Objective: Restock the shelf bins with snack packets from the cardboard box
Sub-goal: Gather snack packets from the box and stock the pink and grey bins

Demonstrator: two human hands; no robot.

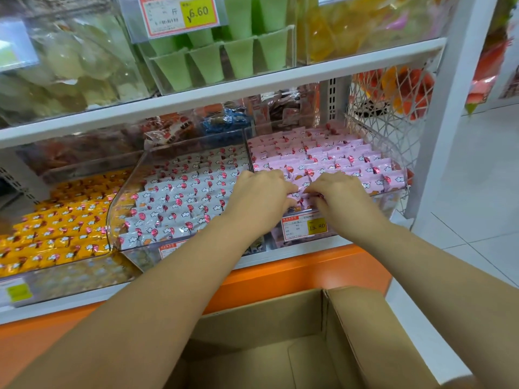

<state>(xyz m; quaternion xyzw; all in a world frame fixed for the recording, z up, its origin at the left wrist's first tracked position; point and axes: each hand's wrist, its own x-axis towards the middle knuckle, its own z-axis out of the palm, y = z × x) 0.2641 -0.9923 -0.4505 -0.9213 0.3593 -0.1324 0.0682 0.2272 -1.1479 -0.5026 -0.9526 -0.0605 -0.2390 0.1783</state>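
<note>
Both hands reach into the right clear shelf bin (393, 189), which is full of rows of pink snack packets (331, 158). My left hand (261, 195) lies over the front rows with its fingers curled on pink packets. My right hand (342, 197) sits just beside it, fingertips pinching pink packets at the bin's front edge. The packets under the palms are hidden. The open cardboard box (280, 346) stands below my forearms in front of the shelf; the part of its inside that shows holds no packets.
A middle bin holds white packets (182, 200) and a left bin holds yellow packets (61, 226). A yellow price tag (317, 226) hangs on the pink bin's front. Upper shelf bins hold green cups (224, 57). A white wire basket (390, 113) stands to the right; tiled floor lies beyond.
</note>
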